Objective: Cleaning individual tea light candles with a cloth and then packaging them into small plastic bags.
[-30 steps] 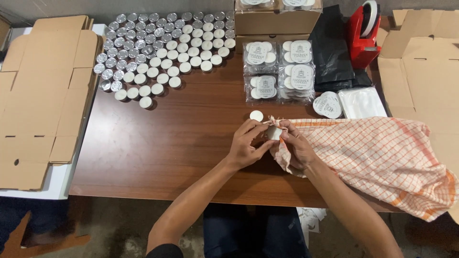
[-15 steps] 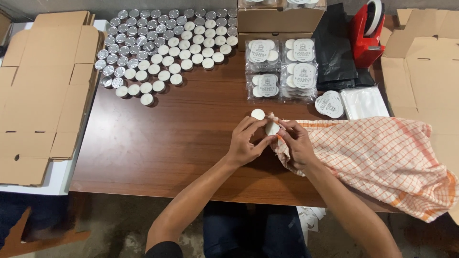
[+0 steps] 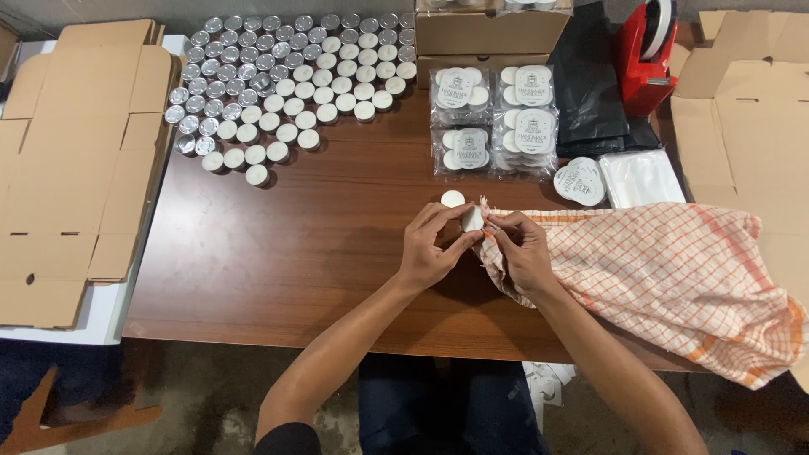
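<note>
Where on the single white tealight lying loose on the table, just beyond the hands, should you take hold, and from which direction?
Probably pinch the loose tealight across its round side wall, coming from above: it lies flat, and no neighbour crowds its rim.

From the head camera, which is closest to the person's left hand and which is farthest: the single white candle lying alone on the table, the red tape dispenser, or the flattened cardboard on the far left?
Measured from the left hand:
1. Single white candle, just above the fingers.
2. Red tape dispenser, up at the right, at the table's back.
3. Flattened cardboard, off the table's left edge; only slightly farther than the dispenser, so those two are nearly level.
</note>
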